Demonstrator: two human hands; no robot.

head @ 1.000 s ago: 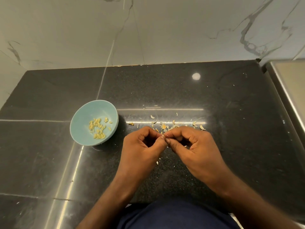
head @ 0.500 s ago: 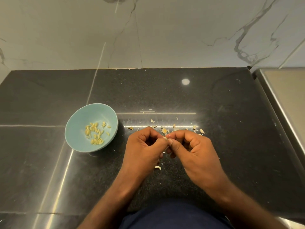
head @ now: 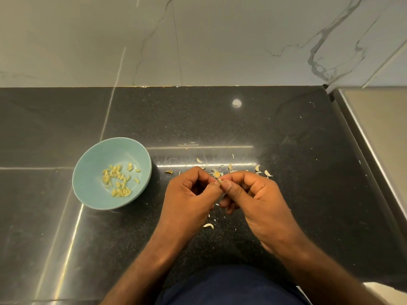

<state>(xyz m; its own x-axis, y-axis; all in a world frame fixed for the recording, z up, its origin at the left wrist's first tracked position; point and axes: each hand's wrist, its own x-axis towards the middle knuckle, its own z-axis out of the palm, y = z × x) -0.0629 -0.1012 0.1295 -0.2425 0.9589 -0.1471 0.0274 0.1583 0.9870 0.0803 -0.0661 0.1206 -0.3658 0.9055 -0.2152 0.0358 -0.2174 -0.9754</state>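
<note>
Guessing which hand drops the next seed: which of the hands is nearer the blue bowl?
Left. The left hand is just right of the bowl, not touching; the right hand lies farther right.

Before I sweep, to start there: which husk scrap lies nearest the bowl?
The amber-brown scrap beside the bowl; the others are pale, farther right.

Left hand (head: 187, 194), right hand (head: 257, 201): curled fingertips (head: 226, 185) together.

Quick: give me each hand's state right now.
Left hand: closed, pinching a seed.
Right hand: closed, pinching the same seed.
</note>
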